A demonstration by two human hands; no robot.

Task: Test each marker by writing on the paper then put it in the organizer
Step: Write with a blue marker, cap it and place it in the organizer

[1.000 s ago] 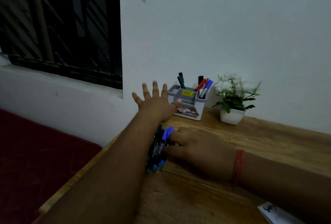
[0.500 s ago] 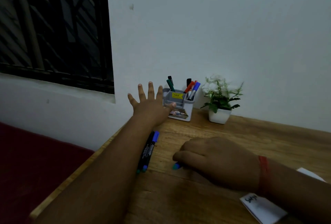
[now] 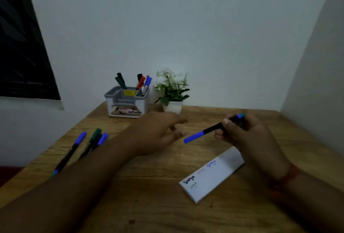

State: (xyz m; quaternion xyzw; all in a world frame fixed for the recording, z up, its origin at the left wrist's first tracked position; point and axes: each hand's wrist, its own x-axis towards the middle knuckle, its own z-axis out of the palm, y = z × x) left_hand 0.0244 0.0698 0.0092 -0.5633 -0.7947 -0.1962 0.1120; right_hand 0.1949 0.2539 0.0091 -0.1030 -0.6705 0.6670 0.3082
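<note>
Newly visible corner wall (image 3: 316,65), wooden desk (image 3: 149,195)

Marker (image 3: 210,130) in right hand (image 3: 247,136): black barrel, blue cap, blue-and-teal tail end.
Loose markers on table (image 3: 149,186): black barrel with blue cap (image 3: 73,149); dark green cap (image 3: 94,137); another blue cap (image 3: 102,138).
Table: light brown, wood grain with darker streaks.
Organizer (image 3: 127,102): grey, yellow label inside, printed multicolour sticker on front. Holds black, green, red and blue caps.
Paper (image 3: 212,174): white, script in black, blue, faint green.
Potted plant (image 3: 172,91): white pot, white flowers, green leaves.
Wristband (image 3: 287,174): red.
Wall (image 3: 186,28): pale grey-white.
Window (image 3: 20,50): black.
</note>
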